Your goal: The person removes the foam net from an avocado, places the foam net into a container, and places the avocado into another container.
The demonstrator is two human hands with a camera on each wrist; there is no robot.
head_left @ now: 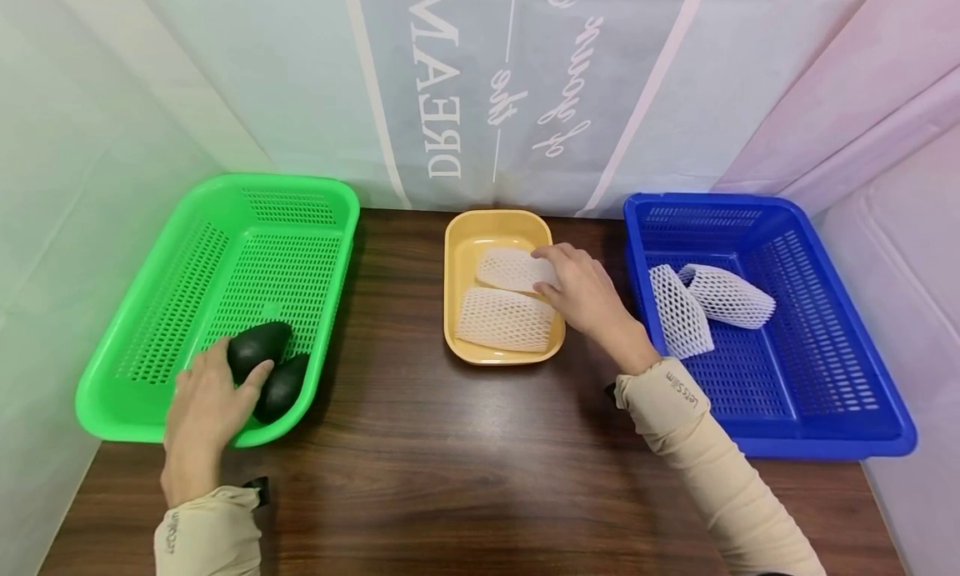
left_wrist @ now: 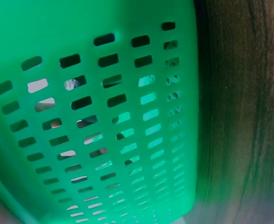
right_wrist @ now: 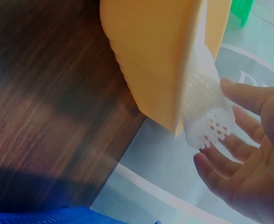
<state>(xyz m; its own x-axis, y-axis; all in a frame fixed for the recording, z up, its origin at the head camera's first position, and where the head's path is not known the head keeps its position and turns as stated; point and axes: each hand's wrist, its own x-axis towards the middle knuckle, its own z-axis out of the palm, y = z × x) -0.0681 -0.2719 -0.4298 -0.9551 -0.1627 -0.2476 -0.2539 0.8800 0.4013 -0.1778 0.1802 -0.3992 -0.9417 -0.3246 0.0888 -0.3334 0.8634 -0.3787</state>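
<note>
In the green basket (head_left: 330,309), two dark avocados lie side by side near the front corner. My left hand (head_left: 206,401) grips the upper avocado (head_left: 260,347), its thumb beside the lower avocado (head_left: 283,387). The left wrist view catches only the basket's slotted wall (left_wrist: 113,112). Over the right rim of the yellow tray (head_left: 506,358), my right hand (head_left: 588,297) holds the end of a white foam net sleeve (head_left: 502,267) between thumb and fingers. A second foam net sleeve (head_left: 504,319) lies in front of it in the tray.
On the right stands a blue basket (head_left: 862,309) with two foam net sleeves (head_left: 731,297) inside. All the containers rest on a dark wood table (head_left: 465,468). A printed cloth (head_left: 495,92) hangs behind them, and pale sheets border both sides.
</note>
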